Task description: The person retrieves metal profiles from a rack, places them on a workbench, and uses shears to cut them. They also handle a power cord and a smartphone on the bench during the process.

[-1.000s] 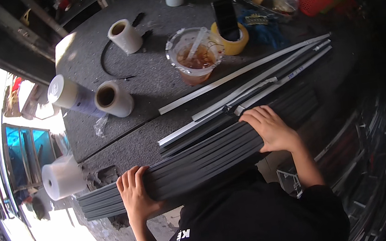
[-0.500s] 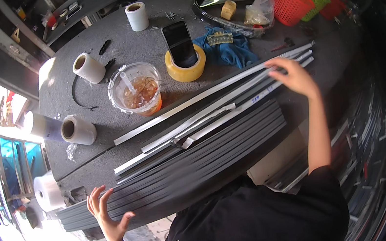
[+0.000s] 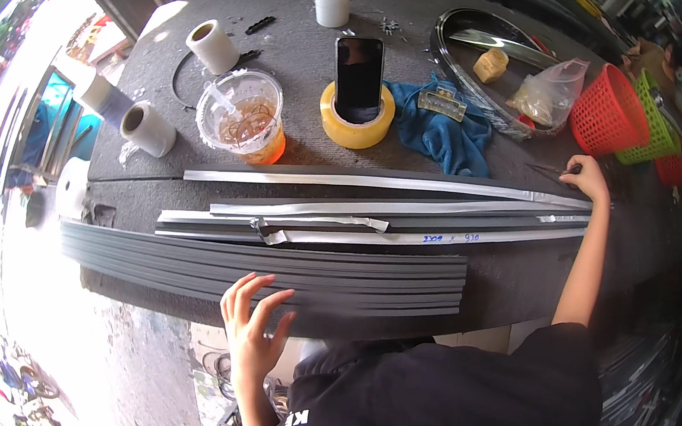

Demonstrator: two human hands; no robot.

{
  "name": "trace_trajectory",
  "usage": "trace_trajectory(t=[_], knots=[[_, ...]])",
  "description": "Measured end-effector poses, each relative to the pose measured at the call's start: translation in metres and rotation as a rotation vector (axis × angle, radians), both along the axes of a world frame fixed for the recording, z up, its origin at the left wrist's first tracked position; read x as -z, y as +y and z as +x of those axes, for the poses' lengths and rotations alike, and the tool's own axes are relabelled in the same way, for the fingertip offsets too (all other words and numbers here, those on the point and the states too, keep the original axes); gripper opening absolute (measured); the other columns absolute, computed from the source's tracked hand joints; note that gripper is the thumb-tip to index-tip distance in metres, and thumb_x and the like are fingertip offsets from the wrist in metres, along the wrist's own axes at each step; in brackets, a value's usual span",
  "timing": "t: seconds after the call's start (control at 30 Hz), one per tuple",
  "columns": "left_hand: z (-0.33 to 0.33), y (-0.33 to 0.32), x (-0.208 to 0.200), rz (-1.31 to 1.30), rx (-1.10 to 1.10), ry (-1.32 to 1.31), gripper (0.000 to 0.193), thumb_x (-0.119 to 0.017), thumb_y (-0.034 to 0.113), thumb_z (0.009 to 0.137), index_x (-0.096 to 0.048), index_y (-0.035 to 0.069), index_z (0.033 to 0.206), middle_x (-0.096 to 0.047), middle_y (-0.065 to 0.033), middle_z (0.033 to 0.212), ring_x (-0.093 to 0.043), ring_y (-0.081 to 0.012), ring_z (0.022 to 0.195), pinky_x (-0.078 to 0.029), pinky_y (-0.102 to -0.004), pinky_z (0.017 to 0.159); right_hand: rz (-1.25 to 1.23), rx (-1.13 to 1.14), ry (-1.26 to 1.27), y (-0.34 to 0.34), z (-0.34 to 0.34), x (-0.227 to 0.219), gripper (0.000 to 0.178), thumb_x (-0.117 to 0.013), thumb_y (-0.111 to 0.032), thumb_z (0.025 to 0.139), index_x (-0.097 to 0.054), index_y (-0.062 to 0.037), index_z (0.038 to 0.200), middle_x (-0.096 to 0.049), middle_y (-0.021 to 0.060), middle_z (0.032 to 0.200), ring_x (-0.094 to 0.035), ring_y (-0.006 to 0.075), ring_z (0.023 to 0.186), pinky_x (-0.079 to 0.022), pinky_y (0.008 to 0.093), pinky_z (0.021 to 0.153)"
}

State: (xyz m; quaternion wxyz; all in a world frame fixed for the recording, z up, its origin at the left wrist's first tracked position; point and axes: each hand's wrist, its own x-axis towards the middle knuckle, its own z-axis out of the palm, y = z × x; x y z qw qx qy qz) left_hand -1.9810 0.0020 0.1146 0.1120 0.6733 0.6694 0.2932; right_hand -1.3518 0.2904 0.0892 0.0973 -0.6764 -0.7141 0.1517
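My left hand hovers over the near edge of a row of dark grey strips, fingers spread and holding nothing. At the right end of the table, my right hand pinches a small dark tool, whose kind I cannot make out. Close beside that hand are the far ends of several long silver-and-grey profiles, lying lengthwise beyond the dark strips. Crumpled silver tape lies on the profiles near their middle. One profile carries blue handwriting.
A plastic cup of orange drink and a phone propped in a yellow tape roll stand beyond the profiles. Rightward are a blue cloth, a wrapped ring and a red basket. Several film rolls stand around the table.
My view has turned to the right. My right hand has left the profiles and closed on the small dark tool beyond their right end. My left hand has moved rightward along the dark strips.
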Motion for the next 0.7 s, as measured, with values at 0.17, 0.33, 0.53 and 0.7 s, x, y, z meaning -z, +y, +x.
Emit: trace_trajectory(t=[0.17, 0.33, 0.53, 0.7], knots=[[0.017, 0.013, 0.008, 0.014, 0.014, 0.058, 0.039, -0.078, 0.016, 0.071, -0.068, 0.019, 0.109, -0.056, -0.0044, 0.126, -0.047, -0.0295, 0.125, -0.035, -0.0447, 0.104, 0.077, -0.027, 0.288, -0.053, -0.093, -0.093, 0.022, -0.073, 0.0, 0.068, -0.055, -0.0015, 0.08, -0.053, 0.0026, 0.075, -0.051, 0.0103, 0.069, -0.04, 0.0265, 0.065], [0.029, 0.024, 0.024, 0.05, -0.06, 0.054, 0.035, -0.073, 0.016, 0.076, -0.068, 0.017, 0.11, -0.054, -0.0058, 0.131, -0.043, -0.0317, 0.13, -0.032, -0.0457, 0.107, -0.317, -0.771, 0.46, -0.101, -0.258, -0.08, 0.022, -0.08, -0.011, 0.071, -0.062, -0.0024, 0.081, -0.065, 0.009, 0.083, -0.064, 0.0223, 0.08, -0.048, 0.0333, 0.075], [0.011, 0.025, 0.037, 0.209, -0.154, 0.039, 0.031, -0.074, 0.015, 0.076, -0.07, 0.02, 0.106, -0.059, -0.0011, 0.123, -0.048, -0.0269, 0.124, -0.036, -0.041, 0.102, -0.147, -0.958, 0.391, -0.085, -0.336, -0.057, 0.041, -0.082, -0.033, 0.073, -0.065, -0.006, 0.099, -0.063, 0.0095, 0.1, -0.056, 0.028, 0.101, -0.044, 0.0378, 0.089], [0.001, 0.029, 0.05, 0.314, -0.131, 0.079, 0.025, -0.067, 0.007, 0.073, -0.069, 0.017, 0.096, -0.066, 0.0015, 0.101, -0.061, -0.0218, 0.103, -0.044, -0.0357, 0.091, 0.23, -0.302, 0.555, 0.012, -0.402, -0.012, 0.067, -0.078, -0.035, 0.082, -0.042, -0.0024, 0.128, -0.057, 0.0141, 0.11, -0.058, 0.0222, 0.094, -0.049, 0.0359, 0.084]])
